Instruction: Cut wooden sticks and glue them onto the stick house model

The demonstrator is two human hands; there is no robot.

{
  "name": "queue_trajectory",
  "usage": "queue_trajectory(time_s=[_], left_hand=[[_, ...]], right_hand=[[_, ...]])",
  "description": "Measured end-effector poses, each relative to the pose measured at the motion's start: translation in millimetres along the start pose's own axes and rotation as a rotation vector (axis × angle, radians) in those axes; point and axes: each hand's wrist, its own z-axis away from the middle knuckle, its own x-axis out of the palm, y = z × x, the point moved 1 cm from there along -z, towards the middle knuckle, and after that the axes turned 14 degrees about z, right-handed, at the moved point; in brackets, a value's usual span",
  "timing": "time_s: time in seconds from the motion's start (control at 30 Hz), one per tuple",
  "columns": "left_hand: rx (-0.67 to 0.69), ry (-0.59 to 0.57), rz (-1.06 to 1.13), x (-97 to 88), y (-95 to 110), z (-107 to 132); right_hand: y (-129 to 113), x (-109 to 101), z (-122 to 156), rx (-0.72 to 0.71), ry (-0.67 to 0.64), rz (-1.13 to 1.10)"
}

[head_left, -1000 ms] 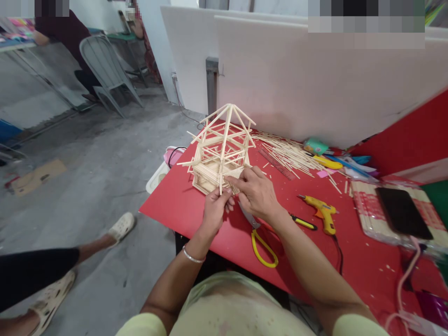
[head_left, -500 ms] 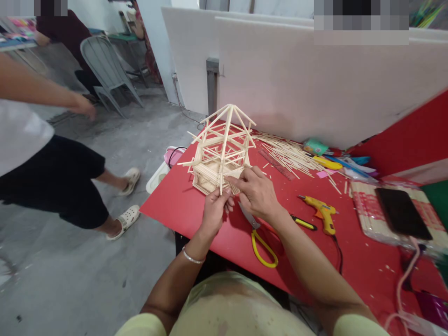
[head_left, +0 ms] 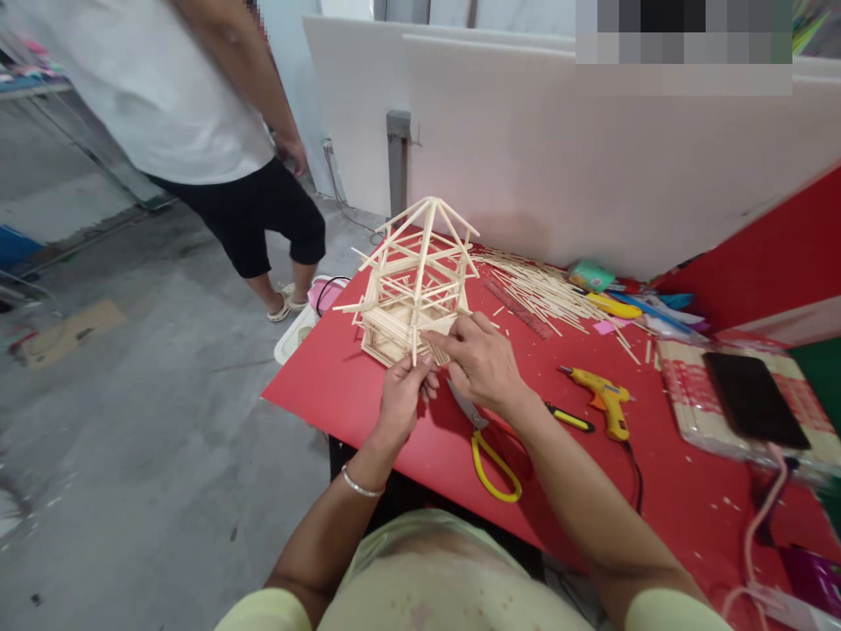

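Note:
A small pavilion-like model built of thin wooden sticks (head_left: 420, 272) stands on the red table (head_left: 315, 377), its open roof frame rising to a point. At its front corner my left hand (head_left: 402, 394) is closed, thumb and fingers pinching the lower end of an upright stick. My right hand (head_left: 483, 359) is at the same corner, its index finger reaching to the stick and the other fingers curled. Whether the right hand grips a piece is hidden. Scissors with yellow handles (head_left: 492, 469) lie below my right hand, partly under the forearm.
A yellow glue gun (head_left: 604, 399) and a utility knife (head_left: 570, 417) lie to the right. Behind them are loose sticks (head_left: 539, 285) and a ruler (head_left: 516, 307). A phone (head_left: 755, 399) rests on bagged sticks. Pale boards (head_left: 526, 158) lean behind the table. A person in a white shirt (head_left: 190, 96) stands at the left.
The person in the white shirt has walked forward, toward the wall, and now blocks the view of the chair and seated person. My hands and the stick model look almost unmoved.

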Motion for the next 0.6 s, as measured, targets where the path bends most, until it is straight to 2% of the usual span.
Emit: queue_trajectory(time_s=[0.43,0.53,0.6], left_hand=[[-0.014,0.016,-0.007,-8.8,-0.7,2.1],[-0.018,0.029,-0.006,-12.5,-0.5,4.3],[-0.025,0.045,-0.008,-15.6,-0.4,6.0]], right_hand=[[0.5,-1.0,0.3,-0.014,0.028,-0.005],[3.7,-6.5,5.9,0.03,0.07,-0.02],[9.2,-11.2,16.0,0.115,0.127,-0.035]])
